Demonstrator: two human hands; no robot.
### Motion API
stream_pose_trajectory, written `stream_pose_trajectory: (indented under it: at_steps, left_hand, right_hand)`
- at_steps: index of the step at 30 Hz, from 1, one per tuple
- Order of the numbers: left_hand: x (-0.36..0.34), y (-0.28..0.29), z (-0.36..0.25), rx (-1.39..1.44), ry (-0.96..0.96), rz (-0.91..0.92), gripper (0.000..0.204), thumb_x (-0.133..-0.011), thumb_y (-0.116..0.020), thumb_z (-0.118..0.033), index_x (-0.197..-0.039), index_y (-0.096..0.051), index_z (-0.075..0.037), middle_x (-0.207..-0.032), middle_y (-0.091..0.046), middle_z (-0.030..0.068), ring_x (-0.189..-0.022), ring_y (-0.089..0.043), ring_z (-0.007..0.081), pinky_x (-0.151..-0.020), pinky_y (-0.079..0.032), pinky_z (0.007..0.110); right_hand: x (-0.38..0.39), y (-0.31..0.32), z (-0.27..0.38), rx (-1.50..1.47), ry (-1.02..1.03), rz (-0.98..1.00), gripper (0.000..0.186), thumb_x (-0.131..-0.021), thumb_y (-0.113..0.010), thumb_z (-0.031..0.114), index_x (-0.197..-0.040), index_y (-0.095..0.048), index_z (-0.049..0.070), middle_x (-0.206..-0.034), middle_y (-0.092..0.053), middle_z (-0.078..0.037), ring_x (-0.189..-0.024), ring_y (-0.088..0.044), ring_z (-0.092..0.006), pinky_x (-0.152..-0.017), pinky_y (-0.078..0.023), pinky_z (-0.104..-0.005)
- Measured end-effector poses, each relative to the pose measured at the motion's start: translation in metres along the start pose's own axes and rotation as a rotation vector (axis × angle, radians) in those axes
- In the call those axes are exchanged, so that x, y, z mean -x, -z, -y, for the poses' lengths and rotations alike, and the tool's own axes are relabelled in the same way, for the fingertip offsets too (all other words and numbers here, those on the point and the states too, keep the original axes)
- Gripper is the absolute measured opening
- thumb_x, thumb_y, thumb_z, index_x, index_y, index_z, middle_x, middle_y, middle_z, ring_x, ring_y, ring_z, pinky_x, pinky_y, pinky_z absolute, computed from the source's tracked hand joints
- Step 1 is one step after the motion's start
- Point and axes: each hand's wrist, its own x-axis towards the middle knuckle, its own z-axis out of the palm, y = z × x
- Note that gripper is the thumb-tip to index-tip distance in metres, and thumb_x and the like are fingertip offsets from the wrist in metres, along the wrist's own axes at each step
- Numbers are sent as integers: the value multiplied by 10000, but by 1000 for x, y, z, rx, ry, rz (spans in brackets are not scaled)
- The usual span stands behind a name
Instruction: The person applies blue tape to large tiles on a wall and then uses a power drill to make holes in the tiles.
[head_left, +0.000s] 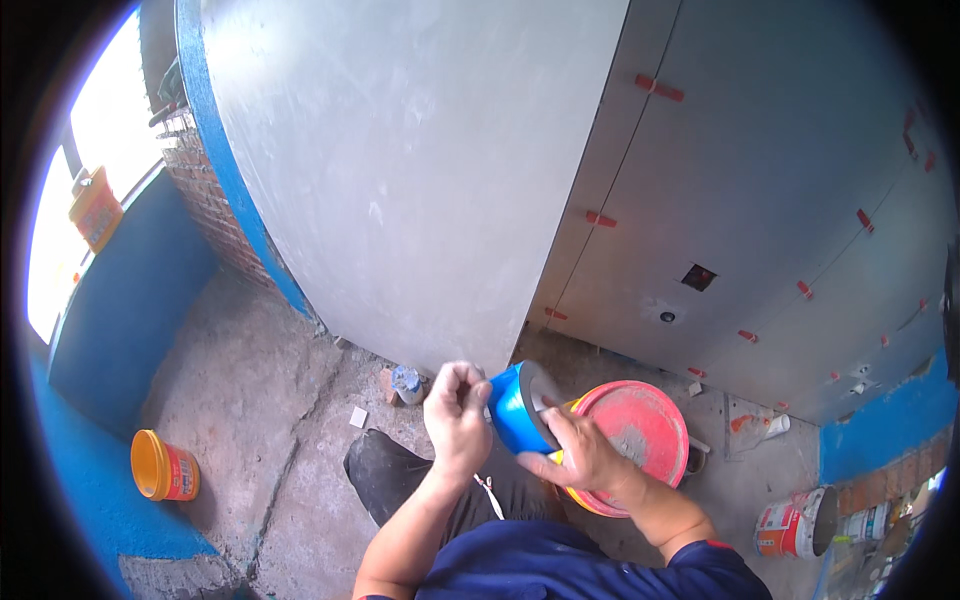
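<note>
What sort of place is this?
Probably an unfinished room, maybe under renovation: large flat grey wall panels, small red plastic-looking clips on some, and a rough bare grey concrete floor show it.

Roll — bright blue, grey-sided; shirt — navy blue.

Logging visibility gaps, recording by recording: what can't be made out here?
All in the head view:
- Left hand: fingertips blurred; whether they pinch anything is unclear.
- Right hand: some fingers hidden by the hand itself and the blue roll.
- Red bucket: near-left rim covered by the right hand and forearm.
- Window: glare washes out the outside.
</note>
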Motion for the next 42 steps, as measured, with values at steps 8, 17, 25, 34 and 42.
stream_pose_trajectory:
  at_steps: [8,17,25,34,42]
  left_hand:
    - [-53,-23,-19,710,-95,-91,115,-867,-612,64,-886,-567,-41,-906,-607,44,-754,-518,88,-698,-418,210]
    - [-128,-6,-22,842,-215,-220,94,-972,-509,-2,-896,-539,-48,-829,-540,13,-764,-500,93,-818,-450,260]
    - [-176,-8,-9,858,-271,-323,89,-952,-541,10,-944,-580,-69,-873,-581,1,-721,-460,76,-706,-403,222]
    - [-191,-22,2,678,-265,-458,57,-933,-612,-42,-940,-594,-96,-827,-605,-29,-628,-435,37,-549,-309,187]
    - [-195,-28,10,614,-277,-470,49,-932,-619,-47,-930,-595,-89,-787,-517,-54,-678,-404,32,-611,-329,190]
  right_hand:
    - [-45,88,-14,275,-177,76,627,-766,-708,589,-951,-568,6,-710,-641,-218,-716,-667,-409,-622,-519,-463]
    - [-106,122,-8,471,33,-218,505,-753,-744,512,-812,-590,34,-630,-623,-161,-604,-656,-349,-575,-517,-422]
    - [-139,113,-5,691,157,-360,422,-753,-758,432,-839,-601,50,-591,-618,-91,-539,-633,-294,-579,-508,-397]
    - [-148,106,-1,750,88,-422,413,-757,-758,437,-820,-595,62,-569,-610,-99,-522,-624,-308,-540,-498,-400]
    - [-152,107,9,801,4,-397,401,-781,-724,430,-745,-566,64,-525,-593,-87,-480,-620,-277,-539,-493,-390]
